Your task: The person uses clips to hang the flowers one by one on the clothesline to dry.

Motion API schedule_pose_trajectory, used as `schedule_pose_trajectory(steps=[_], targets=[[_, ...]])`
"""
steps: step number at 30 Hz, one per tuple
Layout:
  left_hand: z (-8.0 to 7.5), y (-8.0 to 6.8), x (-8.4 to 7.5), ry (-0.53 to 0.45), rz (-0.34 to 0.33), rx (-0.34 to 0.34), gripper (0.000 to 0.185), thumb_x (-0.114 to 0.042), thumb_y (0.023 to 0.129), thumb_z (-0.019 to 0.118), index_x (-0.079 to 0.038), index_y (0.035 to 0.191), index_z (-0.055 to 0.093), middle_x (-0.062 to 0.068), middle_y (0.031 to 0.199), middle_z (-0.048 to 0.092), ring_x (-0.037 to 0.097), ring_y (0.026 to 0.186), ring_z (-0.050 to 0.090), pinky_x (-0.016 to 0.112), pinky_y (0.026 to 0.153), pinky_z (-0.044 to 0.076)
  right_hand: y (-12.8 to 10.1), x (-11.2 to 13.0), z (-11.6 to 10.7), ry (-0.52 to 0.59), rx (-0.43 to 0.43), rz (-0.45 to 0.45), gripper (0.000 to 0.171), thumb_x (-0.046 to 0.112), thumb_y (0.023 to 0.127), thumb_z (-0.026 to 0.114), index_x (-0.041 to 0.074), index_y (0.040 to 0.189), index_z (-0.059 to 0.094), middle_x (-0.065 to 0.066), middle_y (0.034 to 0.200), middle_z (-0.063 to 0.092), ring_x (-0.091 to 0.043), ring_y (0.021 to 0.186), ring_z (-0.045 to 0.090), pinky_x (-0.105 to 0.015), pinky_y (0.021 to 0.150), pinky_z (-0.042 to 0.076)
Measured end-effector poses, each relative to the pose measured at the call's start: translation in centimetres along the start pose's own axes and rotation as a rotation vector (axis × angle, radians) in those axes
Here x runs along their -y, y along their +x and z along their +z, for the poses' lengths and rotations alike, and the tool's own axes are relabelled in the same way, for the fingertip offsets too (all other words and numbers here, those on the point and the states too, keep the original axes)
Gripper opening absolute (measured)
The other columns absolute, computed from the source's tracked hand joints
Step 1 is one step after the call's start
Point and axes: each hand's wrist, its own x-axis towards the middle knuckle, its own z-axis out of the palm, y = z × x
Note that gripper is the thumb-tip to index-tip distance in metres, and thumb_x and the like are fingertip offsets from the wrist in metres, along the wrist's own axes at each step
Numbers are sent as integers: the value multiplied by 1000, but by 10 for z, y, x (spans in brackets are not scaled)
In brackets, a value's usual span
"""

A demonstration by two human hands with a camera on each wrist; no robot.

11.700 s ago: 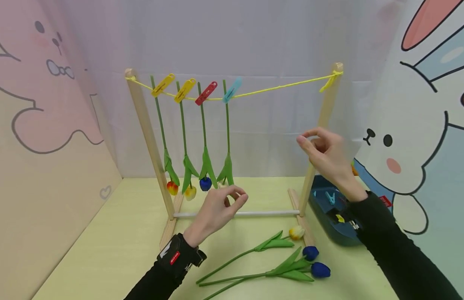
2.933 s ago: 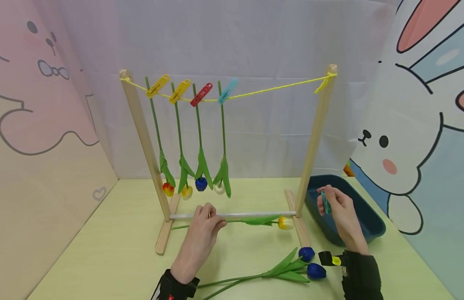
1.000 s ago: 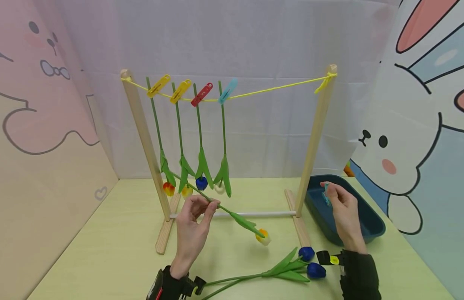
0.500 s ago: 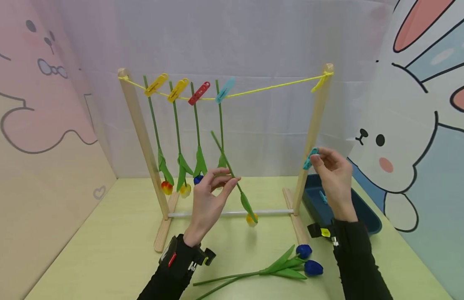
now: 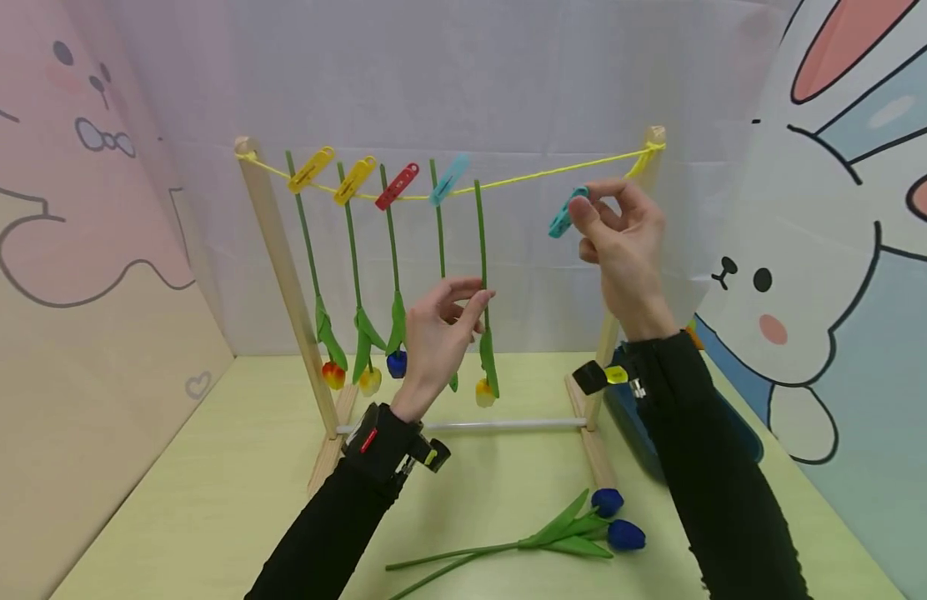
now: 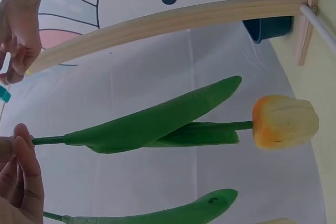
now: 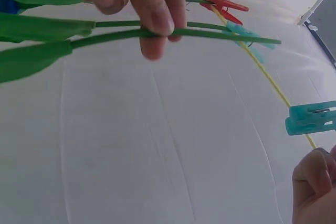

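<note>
Blue tulips (image 5: 559, 527) lie below. Our left hand (image 5: 441, 335), pinching a stem (image 5: 482, 235), half-hides a hanging tulip (image 5: 439, 227); our right hand (image 5: 627, 243) grips a clothespin (image 5: 565, 216).

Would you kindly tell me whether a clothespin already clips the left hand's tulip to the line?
No, the teal clothespin is pinched in the right hand, apart from the tulip stem.

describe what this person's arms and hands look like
The left hand and right hand are ungloved, beyond long black fabric sleeves. On the left is a black wristband with a small rectangular red label; each side has a small blocky black device with a yellow mark.
</note>
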Motion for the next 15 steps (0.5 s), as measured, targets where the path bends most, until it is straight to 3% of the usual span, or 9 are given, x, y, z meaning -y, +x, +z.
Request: schedule_pose_trajectory(steps=[5,9,15], targets=[[1,11,-4,-45,-65,11,30,-6,97,63,5,125,63,25,114,72,43,62,61,22,58,50,18,4,22,-16,-33,4,21,0,94,67,17,83,68,5,72,47,-9,53,35,-21,46,21],[2,16,-4,-29,-71,-4,32,-12,98,63,2,127,64,21,116,72,40,58,62,23,54,49,29,2,39,4,-61,-5,18,4,94,69,18,82,68,5,64,48,-10,47,31,-22,45,21],[3,21,-4,-42,-58,-25,32,-15,99,64,0,128,64,21,117,72,40,54,61,23,49,47,41,0,60,130,-108,41,15,5,95,67,13,82,68,3,55,48,-10,41,25,-23,43,17]])
